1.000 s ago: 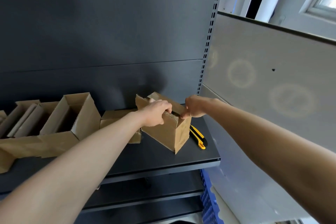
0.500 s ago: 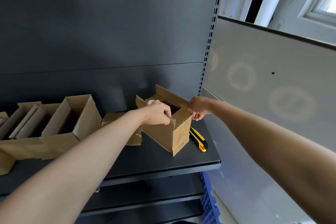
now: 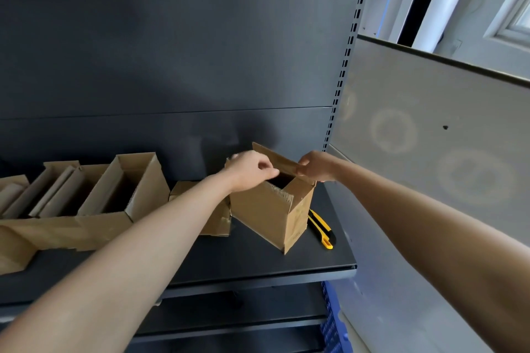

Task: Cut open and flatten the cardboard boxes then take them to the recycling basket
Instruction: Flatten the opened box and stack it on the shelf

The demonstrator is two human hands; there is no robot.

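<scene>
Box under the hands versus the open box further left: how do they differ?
The box under the hands is gripped by the left hand and right hand; the open box further left is untouched. The first stands beside the yellow utility knife, back flap raised; the second sits among other cardboard pieces. Both are open brown cardboard.

Left hand (image 3: 249, 169) and right hand (image 3: 317, 166) pinch a flap (image 3: 276, 156) of the cardboard box (image 3: 262, 219).
</scene>
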